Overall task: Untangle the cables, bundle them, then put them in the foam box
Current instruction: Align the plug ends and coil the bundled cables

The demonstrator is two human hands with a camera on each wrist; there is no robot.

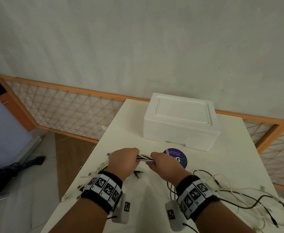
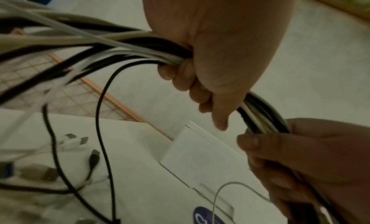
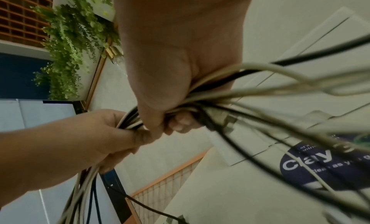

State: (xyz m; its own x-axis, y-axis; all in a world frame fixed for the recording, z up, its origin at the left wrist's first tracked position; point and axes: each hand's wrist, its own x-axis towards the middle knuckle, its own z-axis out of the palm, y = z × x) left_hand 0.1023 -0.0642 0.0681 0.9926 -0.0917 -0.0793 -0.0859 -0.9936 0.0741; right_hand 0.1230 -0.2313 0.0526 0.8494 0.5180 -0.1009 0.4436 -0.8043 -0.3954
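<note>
on the white surface (image 1: 205, 174), toward its far edge, sits the white foam box (image 1: 181, 121) with its lid on, so nothing of its inside shows. just in front of the box lies a round dark-blue sticker (image 1: 180, 158) with white lettering, flat on the surface and partly crossed by a pale cable. nearer the person, both hands are raised just above the surface and close together, each with its fingers curled tight round the same bunch of black and white cables (image 1: 145, 159). the left hand (image 1: 122, 161) grips the bunch in a fist, and in the left wrist view the cables fan out from its fingers (image 2: 180, 78) toward loose ends and usb plugs lying on the surface. the right hand (image 1: 164, 163) is clamped on the bunch right beside the left, with only a short stretch of cable showing between the two fists; in the right wrist view its fingers (image 3: 180, 121) close over the strands, which spread out blurred to the right. loose cable lengths (image 1: 238, 195) trail away on the surface at the right of the right wrist, and more lie at the left by the left wrist. both wrists wear black bands with square black-and-white markers.
</note>
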